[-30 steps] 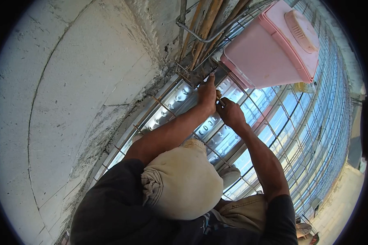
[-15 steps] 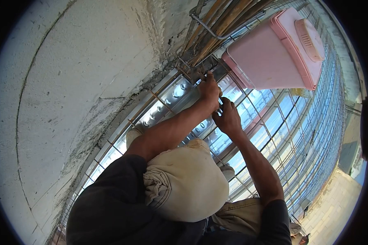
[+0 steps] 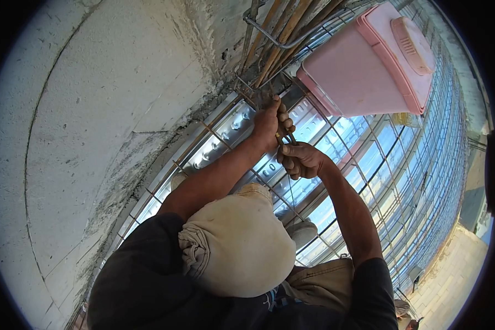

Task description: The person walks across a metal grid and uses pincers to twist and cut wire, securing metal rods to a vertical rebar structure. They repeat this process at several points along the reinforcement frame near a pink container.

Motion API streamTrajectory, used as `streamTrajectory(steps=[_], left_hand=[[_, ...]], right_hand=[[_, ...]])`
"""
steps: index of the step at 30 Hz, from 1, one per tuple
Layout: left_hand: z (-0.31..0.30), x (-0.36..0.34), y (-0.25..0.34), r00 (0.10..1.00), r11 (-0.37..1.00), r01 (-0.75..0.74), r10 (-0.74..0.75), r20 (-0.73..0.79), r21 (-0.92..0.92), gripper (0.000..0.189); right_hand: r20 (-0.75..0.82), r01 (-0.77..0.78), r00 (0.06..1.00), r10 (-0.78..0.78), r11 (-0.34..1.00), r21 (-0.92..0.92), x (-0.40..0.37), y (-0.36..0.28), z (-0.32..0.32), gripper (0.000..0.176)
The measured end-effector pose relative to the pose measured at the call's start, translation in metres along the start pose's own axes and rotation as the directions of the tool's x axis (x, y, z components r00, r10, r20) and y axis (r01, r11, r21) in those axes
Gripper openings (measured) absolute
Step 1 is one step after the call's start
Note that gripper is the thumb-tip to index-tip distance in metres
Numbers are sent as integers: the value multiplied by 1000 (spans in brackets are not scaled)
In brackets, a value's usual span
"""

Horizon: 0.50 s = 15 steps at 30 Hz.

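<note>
My left hand is closed just below the rebar at the foot of the wall, its fingers curled around the upper part of a dark pair of pliers. Slightly lower and to the right, my right hand is closed at the lower end of the two slim handles. The jaws are hidden, so the exact tool is hard to confirm. Beneath both hands runs a rebar mesh over shiny metal decking with raised dimples.
A pink lidded plastic container lies on the mesh at upper right. Bundled rusty bars with a bent stirrup rise beside it. A rough concrete wall fills the left. My bent knee and shoe are below.
Both hands have shifted slightly left. My right hand has dropped and turned, so its curled fingers and the tool's handles show more clearly. The view has moved a little.
</note>
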<state>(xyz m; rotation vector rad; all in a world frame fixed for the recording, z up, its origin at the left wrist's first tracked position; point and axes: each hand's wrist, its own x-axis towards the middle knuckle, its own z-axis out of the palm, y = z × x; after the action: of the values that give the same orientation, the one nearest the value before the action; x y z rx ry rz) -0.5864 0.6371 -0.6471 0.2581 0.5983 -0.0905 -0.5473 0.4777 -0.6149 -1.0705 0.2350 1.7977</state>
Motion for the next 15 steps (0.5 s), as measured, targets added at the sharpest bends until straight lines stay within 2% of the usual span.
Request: streamTrajectory(steps=[2,3,4,5,6,8,9,10,12,13,15], left_hand=[[8,8,-5,972,991,-40,69,-223,128,36],[12,11,-7,938,976,-53,121,-326,211,36],[13,15,-12,889,955,-48,174,-423,292,36],[4,31,-19,828,907,-82,293,-479,412,33],[3,32,-24,813,869,-140,374,-446,475,32],[4,34,-29,768,765,-259,534,-355,590,32],[-5,35,-28,820,758,-282,509,-263,588,32],[3,23,-19,851,785,-256,460,-254,564,31],[17,-3,-4,905,832,-196,357,-231,519,31],[13,-12,-1,922,802,-203,350,-166,562,31],[10,-24,9,943,738,-236,330,-33,632,32]], right_hand=[[-85,71,993,-82,989,-133,2,2,3,47],[-166,155,967,-191,966,-209,-1,-1,7,50],[-277,173,894,-353,841,-513,1,-2,7,50],[-306,159,805,-508,682,-714,2,-2,7,50],[-288,98,699,-655,486,-868,3,-1,14,50],[-397,14,555,-731,486,-874,11,11,31,46],[-400,-55,556,-729,448,-892,10,12,31,44],[-400,-122,558,-727,404,-906,10,11,33,42],[-380,19,761,-526,603,-798,1,-5,30,43],[-337,63,843,-420,698,-713,-5,-11,27,44],[-191,240,923,-336,886,-397,-8,-10,15,48]])
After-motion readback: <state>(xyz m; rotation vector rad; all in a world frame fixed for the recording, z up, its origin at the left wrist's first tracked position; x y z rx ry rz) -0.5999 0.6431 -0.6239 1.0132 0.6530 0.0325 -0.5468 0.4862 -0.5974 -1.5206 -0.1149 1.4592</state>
